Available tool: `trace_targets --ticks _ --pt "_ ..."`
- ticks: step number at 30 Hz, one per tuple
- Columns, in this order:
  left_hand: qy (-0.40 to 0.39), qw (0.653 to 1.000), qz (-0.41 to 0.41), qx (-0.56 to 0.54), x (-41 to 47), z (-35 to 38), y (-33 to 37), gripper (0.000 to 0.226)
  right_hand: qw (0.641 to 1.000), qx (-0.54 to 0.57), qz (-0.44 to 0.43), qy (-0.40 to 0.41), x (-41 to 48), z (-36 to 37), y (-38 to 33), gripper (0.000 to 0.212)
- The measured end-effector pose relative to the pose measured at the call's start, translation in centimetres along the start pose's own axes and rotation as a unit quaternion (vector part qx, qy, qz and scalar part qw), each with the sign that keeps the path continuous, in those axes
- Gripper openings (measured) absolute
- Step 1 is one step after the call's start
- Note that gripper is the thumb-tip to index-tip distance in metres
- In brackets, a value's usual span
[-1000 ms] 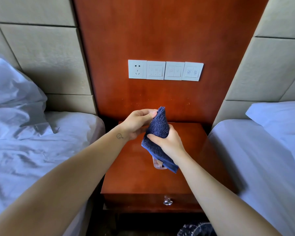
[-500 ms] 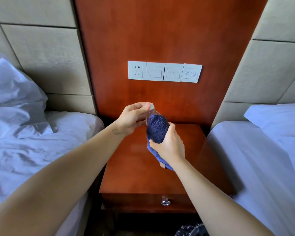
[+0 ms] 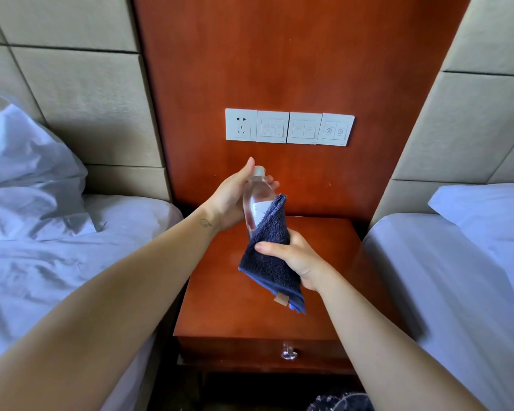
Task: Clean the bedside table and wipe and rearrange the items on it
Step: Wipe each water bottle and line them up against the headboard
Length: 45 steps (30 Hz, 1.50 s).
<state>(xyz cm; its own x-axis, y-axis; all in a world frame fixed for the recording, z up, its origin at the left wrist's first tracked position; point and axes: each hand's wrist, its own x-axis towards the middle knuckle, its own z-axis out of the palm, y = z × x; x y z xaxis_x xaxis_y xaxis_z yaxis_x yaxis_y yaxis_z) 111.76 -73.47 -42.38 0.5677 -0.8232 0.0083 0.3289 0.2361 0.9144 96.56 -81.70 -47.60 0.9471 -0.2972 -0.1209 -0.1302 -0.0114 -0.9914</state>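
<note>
The water bottle [image 3: 257, 200] is in the air over the bedside table [image 3: 235, 307], not standing on it. Nearest me, the right hand [image 3: 294, 256] is clenched round the dark blue cloth [image 3: 269, 262], which wraps the bottle's lower half. A second ago that cloth covered the top. It has since slid down, so the cap and clear shoulder now show. Just beyond, the left hand [image 3: 230, 200] grasps the bottle's upper body, thumb up beside the cap. I judge this item nearly wiped, with setting it back down to follow. Below, the table has a glossy red-brown top and a glass drawer knob [image 3: 289, 353]. White-sheeted beds [image 3: 42, 262] flank it. Behind, a wooden wall panel [image 3: 279, 54] carries a socket-and-switch strip [image 3: 290, 127].
</note>
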Motion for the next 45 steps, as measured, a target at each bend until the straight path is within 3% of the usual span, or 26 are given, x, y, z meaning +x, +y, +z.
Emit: trace_targets --ticks 3,7,8,10,11,12,13,15,18,20,22,24,26,30,32,34,36,38,39,42,45 --pt "0.032 0.997 0.011 0.067 0.1 1.1 0.0 0.021 0.999 -0.025 0.017 0.019 0.4 0.2 -0.3 0.031" --pt "0.175 0.983 0.05 0.038 0.8 2.1 -0.2 0.015 0.986 -0.133 0.003 0.104 1.2 1.0 -0.1 0.056" --pt "0.211 0.976 0.05 0.036 1.0 2.4 -0.2 0.013 0.961 -0.22 -0.012 0.168 1.2 1.6 0.2 0.057" --pt "0.28 0.958 0.043 0.036 1.4 2.9 -0.5 0.013 0.843 -0.408 -0.083 0.341 0.9 3.2 1.4 0.061" --pt "0.3 0.952 0.041 0.036 1.5 3.0 -0.7 0.014 0.796 -0.456 -0.112 0.383 0.7 3.9 2.1 0.066" --pt "0.303 0.951 0.042 0.039 1.5 3.1 -0.9 0.012 0.774 -0.469 -0.133 0.405 0.5 4.3 2.4 0.069" --pt "0.298 0.953 0.045 0.042 1.4 3.1 -1.0 0.009 0.784 -0.454 -0.132 0.402 0.4 4.5 2.3 0.069" --pt "0.259 0.963 0.061 0.051 1.1 2.6 -1.0 0.02 0.854 -0.381 -0.089 0.344 0.2 3.7 1.6 0.064" --pt "0.162 0.982 0.083 0.052 0.5 1.6 -0.6 0.033 0.942 -0.271 -0.033 0.197 0.3 2.0 0.8 0.062" --pt "0.083 0.992 0.084 0.046 0.3 1.0 -0.2 0.034 0.987 -0.121 -0.021 0.106 0.2 1.3 0.5 0.057" --pt "0.003 0.998 0.067 0.01 -0.1 0.8 0.2 0.032 1.0 0.024 -0.005 -0.006 -0.2 0.6 0.5 0.048" --pt "-0.06 0.996 0.051 -0.037 -0.3 1.0 0.6 0.034 0.983 0.124 0.012 -0.133 -0.7 0.1 0.3 0.042" --pt "-0.079 0.995 0.047 -0.047 -0.4 1.4 0.8 0.037 0.967 0.173 0.02 -0.184 -0.9 0.1 0.3 0.041" --pt "0.047 0.998 0.04 -0.029 0.1 1.0 1.1 0.037 0.986 0.126 0.042 -0.099 -0.6 0.8 0.2 0.04" --pt "0.137 0.989 0.046 0.015 0.5 0.9 1.1 0.027 0.997 0.063 0.035 -0.018 -0.5 1.0 -0.1 0.022" --pt "0.227 0.972 0.046 0.04 0.8 0.8 0.7 0.016 0.998 -0.037 0.011 0.045 -0.5 1.7 -0.1 0.028" --pt "0.304 0.951 0.042 0.042 1.0 0.6 0.2 0.01 0.966 -0.209 -0.014 0.151 -0.5 2.8 0.6 0.046" --pt "0.344 0.938 0.027 0.032 1.2 0.1 -0.3 0.025 0.907 -0.327 -0.07 0.255 -1.0 3.8 1.8 0.056" --pt "0.345 0.938 0.016 0.023 1.2 0.0 -0.4 0.03 0.894 -0.342 -0.104 0.271 -1.2 3.9 2.5 0.062" --pt "0.337 0.941 -0.018 0.007 0.7 -0.2 0.2 0.017 0.906 -0.325 -0.151 0.227 -1.8 3.2 3.3 0.087" --pt "0.33 0.943 -0.036 -0.001 0.4 -1.0 0.7 0.029 0.891 -0.373 -0.17 0.194 -2.0 2.4 3.3 0.102"
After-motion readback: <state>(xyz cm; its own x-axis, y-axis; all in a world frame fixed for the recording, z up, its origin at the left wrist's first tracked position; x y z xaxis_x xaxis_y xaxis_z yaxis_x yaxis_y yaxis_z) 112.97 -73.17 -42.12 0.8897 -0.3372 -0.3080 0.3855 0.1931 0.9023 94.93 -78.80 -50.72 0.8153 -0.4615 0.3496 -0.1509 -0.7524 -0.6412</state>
